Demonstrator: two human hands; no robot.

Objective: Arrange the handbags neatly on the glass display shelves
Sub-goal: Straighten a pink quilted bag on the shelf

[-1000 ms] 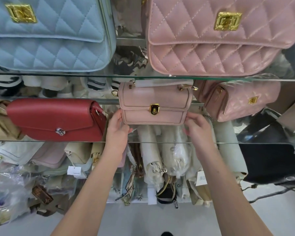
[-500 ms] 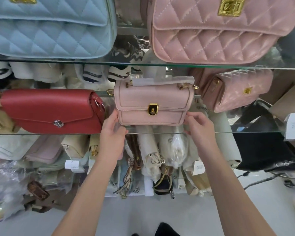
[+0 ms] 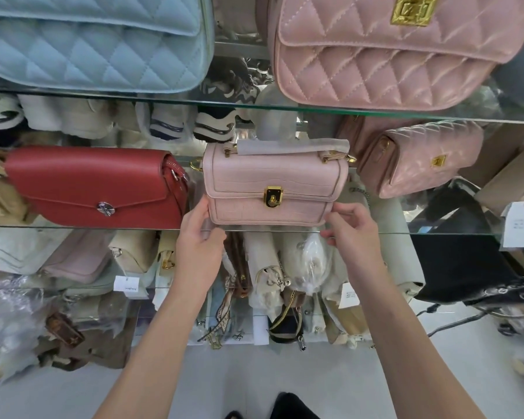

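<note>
A small pale pink handbag point(image 3: 273, 182) with a gold clasp stands upright in the middle of the middle glass shelf point(image 3: 73, 226), close to its front edge. My left hand point(image 3: 198, 237) grips its lower left corner, thumb against the side. At its lower right corner, my right hand point(image 3: 356, 237) pinches it with the fingertips. A red flap bag point(image 3: 88, 186) stands to its left and a small quilted pink bag point(image 3: 421, 161) to its right. A wrapped handle lies across the top of the pale pink bag.
On the upper glass shelf point(image 3: 254, 105) sit a large quilted blue bag point(image 3: 88, 40) and a large quilted pink bag point(image 3: 390, 55). Below are several wrapped bags with tags point(image 3: 126, 287) and a black bag point(image 3: 466, 267). The grey floor point(image 3: 254, 376) lies beneath.
The pale pink handbag has come nearer to the front edge of the middle shelf. Both hands stayed at its lower corners.
</note>
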